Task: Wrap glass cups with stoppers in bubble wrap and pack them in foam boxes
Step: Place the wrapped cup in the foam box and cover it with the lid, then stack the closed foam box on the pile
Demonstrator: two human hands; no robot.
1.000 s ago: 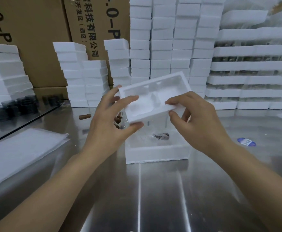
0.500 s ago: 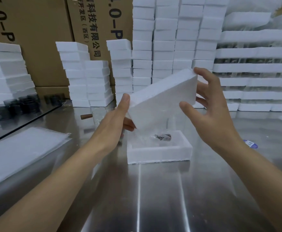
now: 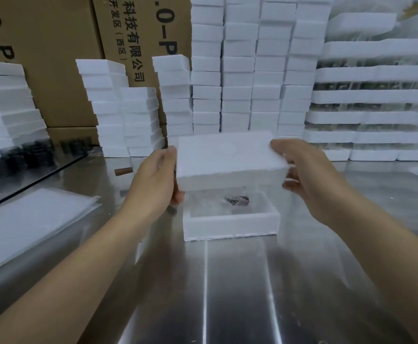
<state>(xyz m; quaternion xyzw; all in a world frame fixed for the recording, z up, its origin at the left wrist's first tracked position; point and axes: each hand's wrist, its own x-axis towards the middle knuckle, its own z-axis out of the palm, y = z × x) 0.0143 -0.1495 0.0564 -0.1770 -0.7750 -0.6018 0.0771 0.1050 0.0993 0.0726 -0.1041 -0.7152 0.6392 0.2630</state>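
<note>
Two hands on the foam lid (image 3: 230, 157): our left hand (image 3: 153, 180) grips its 9 o'clock end, right hand (image 3: 312, 175) its 3 o'clock end. Lid held flat above the foam box (image 3: 230, 224), not touching. Wrapped cup (image 3: 235, 201) sits inside, on steel table (image 3: 228, 294).

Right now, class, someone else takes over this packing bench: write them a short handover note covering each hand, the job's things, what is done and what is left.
Left hand and right hand: each grips one end of the foam lid, held level above the foam box, not touching it.
Box sits open on the steel table; a bubble-wrapped cup lies inside.
Done: cup wrapped and placed.
Left: lower the lid onto the box; more dark glass cups wait at far left.
</note>
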